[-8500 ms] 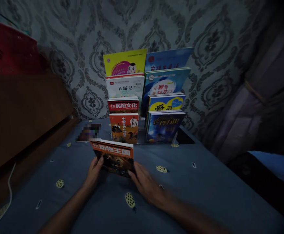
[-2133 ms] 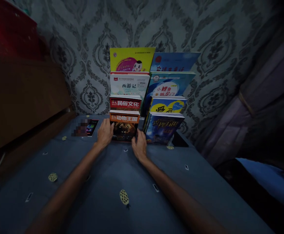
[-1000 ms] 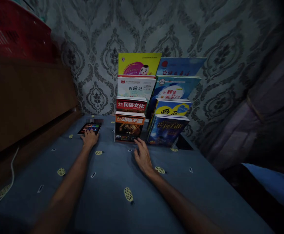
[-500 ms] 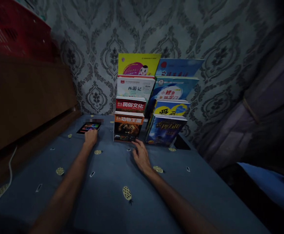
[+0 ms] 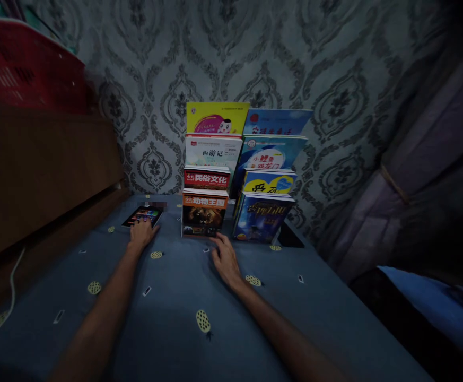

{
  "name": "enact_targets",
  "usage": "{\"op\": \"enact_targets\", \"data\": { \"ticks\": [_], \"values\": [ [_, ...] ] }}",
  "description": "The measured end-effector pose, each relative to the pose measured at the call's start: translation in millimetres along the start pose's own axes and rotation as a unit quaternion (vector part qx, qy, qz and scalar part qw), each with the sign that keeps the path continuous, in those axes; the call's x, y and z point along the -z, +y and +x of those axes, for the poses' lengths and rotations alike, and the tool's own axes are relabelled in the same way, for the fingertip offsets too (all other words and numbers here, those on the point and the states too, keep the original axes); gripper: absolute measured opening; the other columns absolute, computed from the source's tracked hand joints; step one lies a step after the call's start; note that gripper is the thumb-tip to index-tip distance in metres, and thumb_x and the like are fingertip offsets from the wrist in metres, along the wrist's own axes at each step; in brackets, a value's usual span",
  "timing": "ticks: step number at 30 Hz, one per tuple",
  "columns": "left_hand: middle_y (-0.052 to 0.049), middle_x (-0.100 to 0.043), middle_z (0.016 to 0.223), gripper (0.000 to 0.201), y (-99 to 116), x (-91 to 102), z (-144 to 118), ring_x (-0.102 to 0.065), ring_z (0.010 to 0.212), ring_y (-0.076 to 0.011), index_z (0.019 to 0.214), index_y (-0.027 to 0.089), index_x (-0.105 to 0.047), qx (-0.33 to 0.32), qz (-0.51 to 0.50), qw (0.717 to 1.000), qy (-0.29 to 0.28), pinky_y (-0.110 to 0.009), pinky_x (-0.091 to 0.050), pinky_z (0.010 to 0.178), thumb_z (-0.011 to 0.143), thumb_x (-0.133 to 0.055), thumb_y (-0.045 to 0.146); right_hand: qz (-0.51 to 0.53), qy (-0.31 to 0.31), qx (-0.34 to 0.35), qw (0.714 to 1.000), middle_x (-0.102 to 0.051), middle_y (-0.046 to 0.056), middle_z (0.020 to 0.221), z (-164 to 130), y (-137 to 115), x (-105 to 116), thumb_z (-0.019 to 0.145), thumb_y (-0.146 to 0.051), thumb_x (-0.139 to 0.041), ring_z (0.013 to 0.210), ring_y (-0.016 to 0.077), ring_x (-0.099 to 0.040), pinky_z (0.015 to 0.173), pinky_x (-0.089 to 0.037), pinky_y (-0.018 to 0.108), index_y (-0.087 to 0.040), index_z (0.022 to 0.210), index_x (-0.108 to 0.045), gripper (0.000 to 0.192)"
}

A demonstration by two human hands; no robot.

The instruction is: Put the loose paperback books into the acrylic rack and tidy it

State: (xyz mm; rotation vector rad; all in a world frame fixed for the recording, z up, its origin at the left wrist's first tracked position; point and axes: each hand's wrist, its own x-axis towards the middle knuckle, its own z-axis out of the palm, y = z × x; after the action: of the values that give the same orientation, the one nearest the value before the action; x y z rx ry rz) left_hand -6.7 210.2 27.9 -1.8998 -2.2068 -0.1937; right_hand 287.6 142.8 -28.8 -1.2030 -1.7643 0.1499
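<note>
Tablet (image 5: pixel 141 212) seemingly meets left fingers (image 5: pixel 139 227) at near edge.

The left hand (image 5: pixel 140 233) hides part of the tablet (image 5: pixel 146 213), and the frame's edge crops the red basket (image 5: pixel 28 71).

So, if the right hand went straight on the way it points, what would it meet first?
Probably the lion-covered book, near its lower right corner; the right hand is so close that contact is unclear.
</note>
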Motion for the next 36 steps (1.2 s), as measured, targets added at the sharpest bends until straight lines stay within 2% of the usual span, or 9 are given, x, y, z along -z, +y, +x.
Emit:
{"op": "enact_targets", "data": {
  "ticks": [4,11,15,19,24,27,30,33,36],
  "values": [
    [-0.021,-0.07,0.113,0.041,0,-1.5,5,-0.066,0.108,-0.0322,0.118,0.01,-0.063,-0.021,0.008,0.999,-0.034,-0.039,-0.052,0.089,0.097,-0.039,0.035,0.004,0.003,-0.004,1.0,-0.059,0.016,0.13,0,-1,0,0.084,-0.014,-0.046,0.125,0.0277,-0.057,0.107,-0.047,0.048,-0.016,0.113,-0.069,0.037],
    [-0.024,-0.069,0.113,0.04,9,10.9,6,-0.067,0.108,-0.0311,0.118,0.007,-0.064,-0.094,0.032,0.994,-0.046,-0.04,-0.052,0.09,0.089,-0.036,0.008,0.006,0.01,-0.007,1.0,-0.06,0.015,0.129,-1,-1,0,0.081,-0.01,-0.048,0.123,0.0274,-0.059,0.104,-0.049,0.047,-0.019,0.107,-0.071,0.035],
    [-0.024,-0.069,0.112,0.043,4,26.3,5,-0.068,0.107,-0.0321,0.123,0.007,-0.061,-0.121,0.05,0.99,-0.048,-0.043,-0.052,0.091,0.091,-0.032,0.005,0.013,0.008,-0.007,1.0,-0.059,0.013,0.13,-1,-1,0,0.08,-0.008,-0.049,0.124,0.0265,-0.058,0.105,-0.048,0.046,-0.019,0.105,-0.071,0.035],
    [-0.021,-0.07,0.112,0.042,-2,45.3,-1,-0.067,0.109,-0.0313,0.114,0.011,-0.066,-0.163,0.069,0.982,-0.059,-0.043,-0.05,0.094,0.092,-0.032,0.006,0.019,0.002,-0.013,1.0,-0.059,0.013,0.131,-2,0,0,0.08,-0.009,-0.049,0.125,0.0264,-0.057,0.106,-0.048,0.046,-0.019,0.105,-0.071,0.035],
    [-0.018,-0.072,0.104,0.033,-1,57.2,-32,-0.069,0.102,-0.0308,0.099,0.017,-0.072,-0.212,0.081,0.968,-0.102,-0.041,-0.051,0.088,0.091,-0.042,0.009,0.018,-0.013,-0.02,1.0,-0.059,0.013,0.129,0,-1,0,0.08,-0.01,-0.05,0.125,0.0264,-0.057,0.106,-0.047,0.046,-0.02,0.105,-0.071,0.034],
    [-0.014,-0.073,0.102,0.022,9,76.6,-52,-0.07,0.099,-0.0298,0.101,0.022,-0.072,-0.254,0.058,0.959,-0.114,-0.038,-0.052,0.083,0.093,-0.051,0.022,0.016,-0.032,-0.024,0.999,-0.059,0.015,0.129,1,-2,3,0.081,-0.01,-0.049,0.125,0.027,-0.057,0.106,-0.046,0.047,-0.018,0.105,-0.07,0.033],
    [-0.009,-0.074,0.1,0.028,29,116.1,-62,-0.07,0.099,-0.0258,0.112,0.026,-0.068,-0.311,-0.033,0.949,-0.032,-0.032,-0.05,0.082,0.099,-0.044,0.034,0.021,-0.049,-0.027,0.998,-0.058,0.015,0.131,1,-2,5,0.082,-0.01,-0.049,0.126,0.0265,-0.055,0.107,-0.045,0.046,-0.018,0.106,-0.07,0.033],
    [-0.008,-0.073,0.108,0.035,53,154.9,-63,-0.07,0.101,-0.0247,0.122,0.026,-0.062,-0.301,-0.082,0.946,0.088,-0.03,-0.05,0.08,0.103,-0.034,0.032,0.024,-0.049,-0.031,0.998,-0.057,0.013,0.131,1,-1,5,0.082,-0.009,-0.05,0.127,0.0256,-0.055,0.108,-0.045,0.045,-0.019,0.106,-0.07,0.033],
    [-0.008,-0.073,0.108,0.036,65,165.5,-51,-0.069,0.1,-0.0248,0.129,0.025,-0.059,-0.261,-0.094,0.949,0.148,-0.03,-0.05,0.079,0.102,-0.034,0.03,0.027,-0.047,-0.039,0.998,-0.058,0.013,0.13,2,-2,5,0.082,-0.008,-0.049,0.126,0.0255,-0.055,0.107,-0.045,0.044,-0.019,0.105,-0.07,0.033]
  ]
}}
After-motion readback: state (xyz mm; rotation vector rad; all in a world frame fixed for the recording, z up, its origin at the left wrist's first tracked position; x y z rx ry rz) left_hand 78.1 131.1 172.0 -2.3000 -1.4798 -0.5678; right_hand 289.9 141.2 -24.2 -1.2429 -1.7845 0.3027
